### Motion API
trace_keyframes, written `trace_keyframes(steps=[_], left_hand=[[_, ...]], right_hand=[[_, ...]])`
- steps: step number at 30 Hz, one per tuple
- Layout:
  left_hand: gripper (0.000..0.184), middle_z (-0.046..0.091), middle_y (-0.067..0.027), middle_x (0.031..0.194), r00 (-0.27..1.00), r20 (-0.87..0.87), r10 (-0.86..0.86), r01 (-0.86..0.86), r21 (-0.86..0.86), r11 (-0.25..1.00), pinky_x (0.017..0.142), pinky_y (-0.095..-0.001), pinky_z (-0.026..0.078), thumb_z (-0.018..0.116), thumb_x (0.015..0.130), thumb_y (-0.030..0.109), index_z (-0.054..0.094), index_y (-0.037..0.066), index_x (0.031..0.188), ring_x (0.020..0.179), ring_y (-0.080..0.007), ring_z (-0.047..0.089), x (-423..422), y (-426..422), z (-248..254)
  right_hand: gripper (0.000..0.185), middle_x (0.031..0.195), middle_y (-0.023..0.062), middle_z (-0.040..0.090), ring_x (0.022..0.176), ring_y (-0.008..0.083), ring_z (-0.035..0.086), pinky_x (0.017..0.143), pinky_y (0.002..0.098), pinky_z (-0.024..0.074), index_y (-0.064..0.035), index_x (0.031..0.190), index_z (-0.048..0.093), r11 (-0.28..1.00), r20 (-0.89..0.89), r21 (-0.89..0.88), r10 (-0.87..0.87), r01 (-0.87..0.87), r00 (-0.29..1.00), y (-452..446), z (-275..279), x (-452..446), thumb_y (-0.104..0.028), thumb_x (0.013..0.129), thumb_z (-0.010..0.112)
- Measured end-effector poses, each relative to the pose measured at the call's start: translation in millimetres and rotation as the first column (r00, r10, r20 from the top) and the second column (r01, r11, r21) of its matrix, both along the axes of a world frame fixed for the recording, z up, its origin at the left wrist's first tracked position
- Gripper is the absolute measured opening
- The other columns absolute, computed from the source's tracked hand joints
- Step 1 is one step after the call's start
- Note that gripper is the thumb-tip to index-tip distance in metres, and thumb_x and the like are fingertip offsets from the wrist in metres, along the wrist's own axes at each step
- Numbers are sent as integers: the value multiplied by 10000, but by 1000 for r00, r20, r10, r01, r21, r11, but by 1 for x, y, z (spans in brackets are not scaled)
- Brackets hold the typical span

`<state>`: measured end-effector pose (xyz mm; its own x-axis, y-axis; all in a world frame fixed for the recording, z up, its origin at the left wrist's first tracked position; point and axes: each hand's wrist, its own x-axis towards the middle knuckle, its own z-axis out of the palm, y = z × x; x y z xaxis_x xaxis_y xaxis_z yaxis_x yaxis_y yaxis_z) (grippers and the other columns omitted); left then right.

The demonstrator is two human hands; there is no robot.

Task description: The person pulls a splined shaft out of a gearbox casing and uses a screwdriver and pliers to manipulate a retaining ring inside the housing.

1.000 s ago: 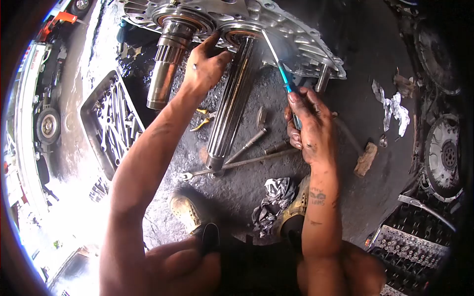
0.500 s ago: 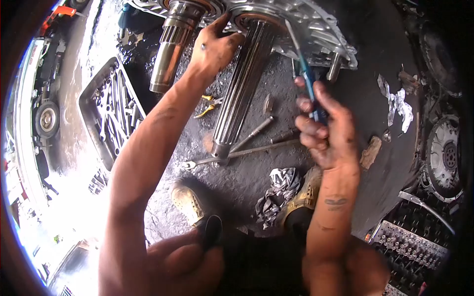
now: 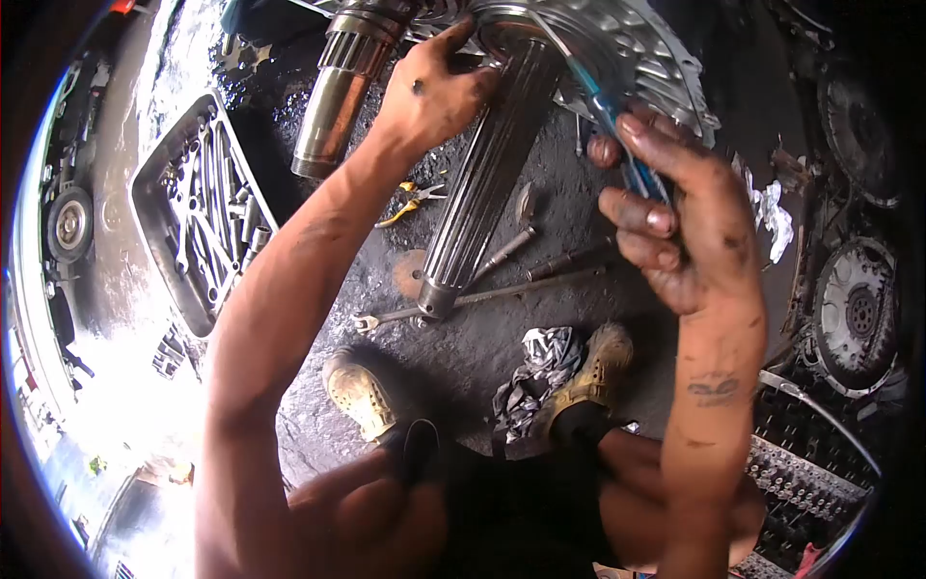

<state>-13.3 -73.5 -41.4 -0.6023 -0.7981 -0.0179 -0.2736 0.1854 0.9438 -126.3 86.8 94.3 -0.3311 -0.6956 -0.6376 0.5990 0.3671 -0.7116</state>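
Observation:
My right hand [image 3: 690, 193] grips a screwdriver [image 3: 603, 101] by its translucent blue handle. Its thin blade reaches up and left toward the round seat [image 3: 502, 34] at the base of a long splined shaft [image 3: 482, 183]; whether the tip touches is unclear. My left hand [image 3: 434, 101] is beside that base, index finger stretched toward the metal housing [image 3: 617, 43] and thumb apart near the shaft; its other fingers are mostly hidden. Left of it, a second, stepped shaft [image 3: 338, 106] also projects from the housing.
A metal tray [image 3: 135, 188] of wrenches and sockets stands left. Yellow-handled pliers [image 3: 410, 205], a long wrench [image 3: 482, 297] and a crumpled rag [image 3: 545, 372] lie on the dark, oily floor. At right are a round metal disc [image 3: 858, 314] and an engine part with many holes [image 3: 801, 473].
My right hand and screwdriver have shifted right in the view, and the handle leans more. My left hand stays by the shaft base, moving slightly right and down in the view.

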Motion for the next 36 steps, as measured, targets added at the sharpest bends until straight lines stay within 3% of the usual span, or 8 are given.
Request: trace_keyframes(steps=[5,7,11,15,18,25,27,36], left_hand=[[522,656,-210,1084,998,44,47,-41,-139,989,909,-320,472,603,799,214,544,10,1277,1006,-266,641,2,-2,-8],[628,644,-197,1112,1000,-16,10,-8,141,990,850,-304,492,592,782,48,406,-16,1379,982,-198,623,-1,-2,7],[539,648,-189,1104,1000,-18,5,-2,161,987,856,-326,497,581,775,46,491,-15,1303,986,-215,629,-4,9,25],[336,642,-133,804,968,-239,75,-139,-264,954,657,-326,543,571,830,65,568,-50,1146,703,-225,637,-12,14,15],[321,685,-120,947,921,-390,-21,182,382,906,784,-268,505,605,902,215,642,-48,1083,857,-153,641,-12,20,25],[340,660,-59,719,974,-199,-107,159,268,950,479,-241,444,559,931,280,673,-40,943,539,-90,553,-6,30,47],[339,671,-73,706,966,-236,-102,175,312,934,413,-237,414,548,936,273,671,-43,943,483,-79,536,-7,30,42],[267,586,-212,604,982,-187,-24,42,90,995,543,-397,488,635,837,259,666,-6,824,586,-334,622,-31,43,10]], right_hand=[[267,844,53,548,475,57,409,352,180,266,-61,1139,511,996,-110,31,-78,82,991,12,-8,20,-149,893,566],[269,840,53,549,460,57,399,347,182,264,-64,1148,509,994,-118,34,-104,108,988,14,-8,23,-146,898,561],[287,837,51,548,465,58,403,353,191,272,-65,1168,504,995,-107,4,-95,96,990,16,-13,22,-156,902,561],[275,899,61,523,459,51,392,314,161,255,-129,1189,488,995,-93,-40,-99,96,991,8,-24,33,-174,924,548],[242,895,55,526,470,61,405,335,168,281,-124,1153,486,987,-31,-106,-128,124,991,3,-36,42,-166,922,547],[300,832,33,509,462,94,422,349,225,312,-103,1220,468,941,35,-125,-313,315,949,-10,-47,73,-113,923,511],[122,819,36,547,464,83,412,351,192,292,-120,1016,532,914,86,-171,-358,368,930,-11,-50,77,-145,907,580],[173,865,13,553,473,58,364,338,170,265,-82,1012,520,903,86,0,-428,430,900,3,-55,70,-208,916,588]])
